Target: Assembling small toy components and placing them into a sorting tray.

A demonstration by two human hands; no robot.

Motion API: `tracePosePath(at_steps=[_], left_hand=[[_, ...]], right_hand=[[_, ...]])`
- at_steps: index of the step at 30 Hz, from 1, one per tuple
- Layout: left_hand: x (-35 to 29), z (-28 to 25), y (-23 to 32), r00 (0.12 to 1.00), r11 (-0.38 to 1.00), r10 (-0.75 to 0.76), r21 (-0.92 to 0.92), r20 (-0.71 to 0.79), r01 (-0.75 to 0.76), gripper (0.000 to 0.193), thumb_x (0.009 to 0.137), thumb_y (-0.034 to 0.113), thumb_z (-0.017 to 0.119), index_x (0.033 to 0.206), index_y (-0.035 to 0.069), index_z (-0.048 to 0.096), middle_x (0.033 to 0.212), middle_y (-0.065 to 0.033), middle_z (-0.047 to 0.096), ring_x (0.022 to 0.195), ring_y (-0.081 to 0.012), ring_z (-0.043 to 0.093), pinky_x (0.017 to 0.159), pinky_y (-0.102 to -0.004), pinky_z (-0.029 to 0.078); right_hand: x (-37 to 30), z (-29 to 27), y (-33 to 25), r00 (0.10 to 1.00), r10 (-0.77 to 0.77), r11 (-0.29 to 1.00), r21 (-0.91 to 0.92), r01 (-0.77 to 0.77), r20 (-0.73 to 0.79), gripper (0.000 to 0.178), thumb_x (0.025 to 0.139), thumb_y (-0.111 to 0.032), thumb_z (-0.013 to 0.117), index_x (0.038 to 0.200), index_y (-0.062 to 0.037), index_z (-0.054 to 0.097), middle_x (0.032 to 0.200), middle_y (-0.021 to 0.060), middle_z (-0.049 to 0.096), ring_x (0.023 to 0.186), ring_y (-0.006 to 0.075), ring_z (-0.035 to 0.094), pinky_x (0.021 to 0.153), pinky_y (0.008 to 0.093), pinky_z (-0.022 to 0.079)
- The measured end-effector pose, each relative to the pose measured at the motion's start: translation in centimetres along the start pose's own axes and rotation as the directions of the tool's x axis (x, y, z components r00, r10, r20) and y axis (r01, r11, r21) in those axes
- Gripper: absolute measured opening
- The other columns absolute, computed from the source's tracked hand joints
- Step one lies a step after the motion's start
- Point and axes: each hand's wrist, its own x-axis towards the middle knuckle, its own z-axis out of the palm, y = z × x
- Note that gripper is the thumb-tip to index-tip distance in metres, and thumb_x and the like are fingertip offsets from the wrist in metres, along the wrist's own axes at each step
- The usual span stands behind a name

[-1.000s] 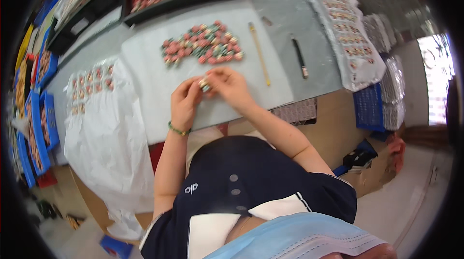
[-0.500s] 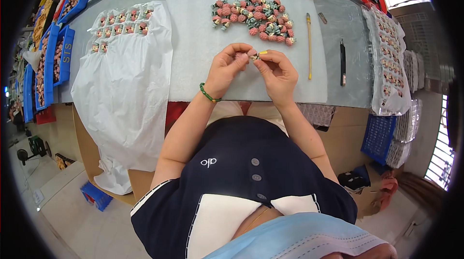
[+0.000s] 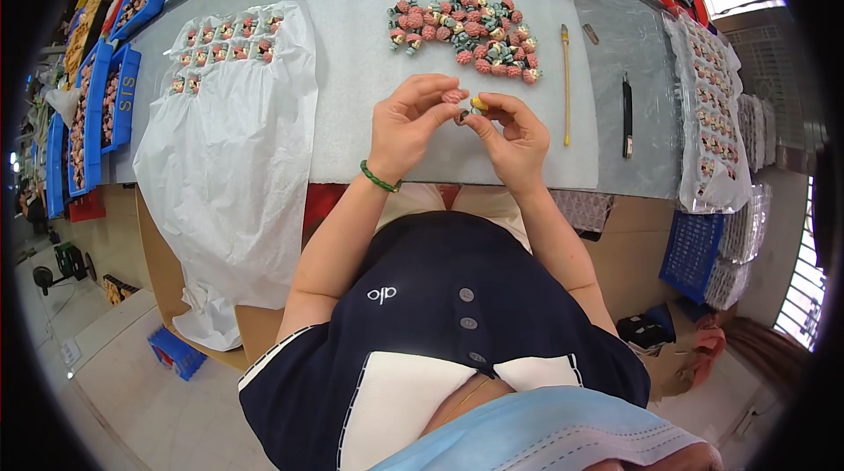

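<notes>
Near the front edge of the mat (image 3: pixel 360 58), small parts (image 3: pixel 452 97) are being pinched in the left hand (image 3: pixel 409 126) and right hand (image 3: pixel 513 139); 12 figurines (image 3: pixel 218 54) are being held in the tray (image 3: pixel 211 44), a pile (image 3: pixel 473 29) remaining loose.

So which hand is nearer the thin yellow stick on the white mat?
Right. Your right hand is just left of the yellow stick; your left hand is farther left, beyond the right one.

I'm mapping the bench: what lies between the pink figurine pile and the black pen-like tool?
The head view shows a thin yellow stick there; a small brownish piece lies right of its upper end.
</notes>
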Motion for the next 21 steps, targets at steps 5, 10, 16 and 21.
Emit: tracePosePath(at_steps=[5, 10, 16, 21], left_hand=[[-0.8, -0.5, 0.4, 1.0, 0.947, 0.023, 0.319, 0.02, -0.028, 0.03, 0.077, -0.007, 0.055, 0.107, -0.002, 0.055, 0.109, -0.0125, 0.055, 0.092, -0.0163, 0.057, 0.075, -0.0261, 0.049], [-2.1, -0.8, 2.8, 0.991, 0.873, 0.13, 0.473, 0.021, -0.124, 0.041, 0.072, -0.003, 0.062, 0.112, -0.001, 0.051, 0.104, -0.0127, 0.057, 0.088, -0.0163, 0.058, 0.075, -0.027, 0.05], [-3.9, -5.4, 7.5, 0.988, 0.794, 0.151, 0.595, 0.011, -0.128, 0.041, 0.071, -0.001, 0.063, 0.11, -0.001, 0.052, 0.099, -0.0121, 0.058, 0.08, -0.0154, 0.059, 0.071, -0.0258, 0.049], [-2.8, -15.0, 13.8, 0.895, 0.453, 0.444, 0.872, -0.038, -0.188, 0.034, 0.072, 0.004, 0.057, 0.106, 0.0, 0.051, 0.094, -0.0135, 0.052, 0.069, -0.0203, 0.056, 0.064, -0.0291, 0.046]], right_hand=[[0.5, 1.1, -1.0, 0.988, 0.151, 0.966, 0.208, -0.151, 0.017, 0.022, 0.075, 0.004, 0.062, 0.095, 0.0057, 0.054, 0.084, 0.0098, 0.059, 0.075, 0.0139, 0.059, 0.068, 0.0229, 0.048], [0.4, 3.8, -1.3, 0.986, 0.129, 0.987, 0.113, -0.118, -0.101, 0.02, 0.076, 0.003, 0.062, 0.094, 0.0045, 0.055, 0.083, 0.0079, 0.06, 0.072, 0.0127, 0.058, 0.065, 0.0216, 0.047], [-0.7, 8.4, -3.4, 0.965, 0.263, 0.913, 0.328, -0.242, -0.02, 0.017, 0.084, -0.007, 0.055, 0.096, 0.0039, 0.055, 0.085, 0.0075, 0.059, 0.074, 0.0109, 0.056, 0.069, 0.0228, 0.046], [-2.6, 9.8, -3.3, 0.971, 0.222, 0.973, 0.037, -0.226, 0.09, 0.02, 0.088, -0.013, 0.05, 0.098, 0.0027, 0.055, 0.092, 0.0082, 0.058, 0.081, 0.0124, 0.055, 0.071, 0.0232, 0.045]])
